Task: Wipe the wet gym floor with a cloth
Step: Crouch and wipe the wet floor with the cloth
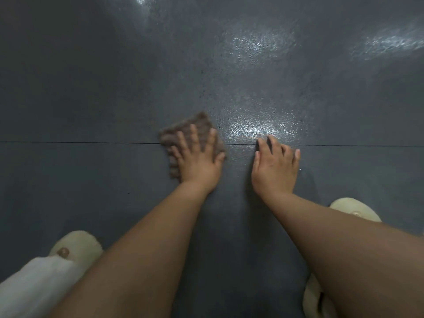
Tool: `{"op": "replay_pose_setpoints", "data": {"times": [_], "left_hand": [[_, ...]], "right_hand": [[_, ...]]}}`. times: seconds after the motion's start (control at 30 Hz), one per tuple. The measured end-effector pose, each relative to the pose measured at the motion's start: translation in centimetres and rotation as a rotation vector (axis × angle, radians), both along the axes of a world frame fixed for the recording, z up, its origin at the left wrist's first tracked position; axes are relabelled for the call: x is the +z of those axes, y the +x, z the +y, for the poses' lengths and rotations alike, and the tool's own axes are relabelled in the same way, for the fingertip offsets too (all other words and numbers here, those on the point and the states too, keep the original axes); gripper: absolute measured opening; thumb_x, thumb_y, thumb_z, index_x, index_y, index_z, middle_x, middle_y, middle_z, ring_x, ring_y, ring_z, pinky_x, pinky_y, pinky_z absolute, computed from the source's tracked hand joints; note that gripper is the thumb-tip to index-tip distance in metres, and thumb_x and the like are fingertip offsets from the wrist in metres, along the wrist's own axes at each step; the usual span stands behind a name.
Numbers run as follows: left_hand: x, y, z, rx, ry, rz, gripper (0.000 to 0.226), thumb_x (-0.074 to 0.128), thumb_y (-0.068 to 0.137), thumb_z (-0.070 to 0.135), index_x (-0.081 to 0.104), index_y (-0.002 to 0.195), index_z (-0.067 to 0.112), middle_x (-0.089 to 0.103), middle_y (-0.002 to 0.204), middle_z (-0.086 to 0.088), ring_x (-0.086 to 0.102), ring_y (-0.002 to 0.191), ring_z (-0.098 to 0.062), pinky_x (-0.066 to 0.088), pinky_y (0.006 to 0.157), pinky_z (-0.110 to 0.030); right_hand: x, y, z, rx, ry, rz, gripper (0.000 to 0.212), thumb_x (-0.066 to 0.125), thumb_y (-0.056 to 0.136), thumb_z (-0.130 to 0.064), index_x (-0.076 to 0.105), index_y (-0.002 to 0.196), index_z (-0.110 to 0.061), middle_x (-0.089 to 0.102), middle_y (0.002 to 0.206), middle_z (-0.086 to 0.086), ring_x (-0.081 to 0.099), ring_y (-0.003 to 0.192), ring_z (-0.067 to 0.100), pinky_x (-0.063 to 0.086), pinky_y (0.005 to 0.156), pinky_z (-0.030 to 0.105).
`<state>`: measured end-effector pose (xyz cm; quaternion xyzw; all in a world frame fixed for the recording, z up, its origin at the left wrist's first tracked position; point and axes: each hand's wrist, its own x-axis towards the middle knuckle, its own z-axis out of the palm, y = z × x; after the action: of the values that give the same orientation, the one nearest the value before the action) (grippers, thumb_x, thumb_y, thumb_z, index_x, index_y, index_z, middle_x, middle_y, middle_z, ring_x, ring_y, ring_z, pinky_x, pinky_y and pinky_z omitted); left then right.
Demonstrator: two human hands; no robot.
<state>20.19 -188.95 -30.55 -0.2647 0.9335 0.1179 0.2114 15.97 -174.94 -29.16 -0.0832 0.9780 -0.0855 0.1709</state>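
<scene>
Head view, looking down. Left hand (197, 157) flat on the brown cloth (183, 134), fingers spread and straight, pressing down, not curled round it. Pressed flat like that most likely to make the whole cloth rub the floor (91, 88) at once. Cloth peeking out past the fingertips and off to the outer side of that hand, lying right over a thin dark seam line (80, 142) in the floor.

Right hand (275, 166) just beside the left one, holding nothing. Fingers a little bent, tips and palm down on the bare floor. Probably there to prop up the body while leaning forward.

Shiny wet patch (259, 127) just past the right hand's fingertips, and close beside the cloth. More shiny wet spots (263, 44) farther out in front of both hands. Duller, darker floor near the wrists and back toward the body, maybe wiped already, but hard to be sure.

Pale fluffy slippers (75, 246) back behind the hands, one on each side of the arms. Bit of light grey clothing (34, 283) by the left arm.

Next job, at a guess: push the cloth sideways and forward into that shiny patch. Wet floor, so a leaning hand could slip.
</scene>
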Motion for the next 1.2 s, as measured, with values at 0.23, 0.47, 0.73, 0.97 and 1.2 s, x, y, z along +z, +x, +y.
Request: {"op": "replay_pose_setpoints", "data": {"times": [0.23, 0.47, 0.73, 0.97, 1.2], "left_hand": [[0.7, 0.9, 7.4, -0.498, 0.150, -0.023, 0.068, 0.033, 0.097, 0.045, -0.012, 0.147, 0.038, -0.026, 0.155, -0.002, -0.028, 0.140, -0.032, -0.020, 0.109, -0.050], [0.0, -1.1, -4.8, -0.101, -0.040, -0.022, 0.064, 0.030, 0.097, 0.050, -0.005, 0.150, 0.035, -0.018, 0.158, -0.002, -0.018, 0.143, -0.034, -0.007, 0.113, -0.053], [-0.2, -2.2, -2.5, 0.309, -0.036, 0.005, 0.066, 0.028, 0.095, 0.057, -0.003, 0.150, 0.037, -0.020, 0.157, -0.005, -0.019, 0.140, -0.044, -0.010, 0.111, -0.056], [0.8, 0.4, 11.2, -0.255, 0.141, -0.038, 0.069, 0.032, 0.095, 0.054, -0.008, 0.149, 0.037, -0.028, 0.154, -0.007, -0.029, 0.137, -0.043, -0.018, 0.107, -0.057], [3.9, -0.3, 9.8, -0.348, 0.326, -0.161, 0.067, 0.038, 0.096, 0.048, 0.001, 0.150, 0.036, -0.017, 0.158, 0.001, -0.015, 0.144, -0.030, 0.001, 0.118, -0.046]], "right_hand": [[-0.5, -0.3, 1.5, -0.228, -0.012, 0.038, 0.044, 0.036, 0.099, -0.027, 0.040, 0.141, -0.017, 0.034, 0.150, 0.002, 0.031, 0.132, 0.029, 0.009, 0.114, 0.045], [-0.4, -0.2, 1.6, -0.186, -0.015, 0.032, 0.044, 0.035, 0.099, -0.029, 0.038, 0.142, -0.019, 0.033, 0.150, 0.001, 0.031, 0.132, 0.027, 0.013, 0.114, 0.044], [-0.3, -0.7, 3.6, -0.101, -0.053, -0.007, 0.046, 0.030, 0.101, -0.029, 0.030, 0.147, -0.022, 0.029, 0.153, -0.006, 0.028, 0.136, 0.021, 0.006, 0.116, 0.042], [0.7, -2.6, 4.8, -0.043, -0.093, 0.007, 0.044, 0.032, 0.100, -0.025, 0.034, 0.144, -0.020, 0.052, 0.136, 0.000, 0.042, 0.128, 0.020, 0.008, 0.115, 0.038], [6.3, -6.2, 6.8, 0.376, 0.136, -0.132, 0.033, 0.037, 0.098, -0.025, 0.051, 0.126, -0.017, 0.055, 0.127, 0.008, 0.050, 0.117, 0.030, 0.038, 0.093, 0.037]]}}
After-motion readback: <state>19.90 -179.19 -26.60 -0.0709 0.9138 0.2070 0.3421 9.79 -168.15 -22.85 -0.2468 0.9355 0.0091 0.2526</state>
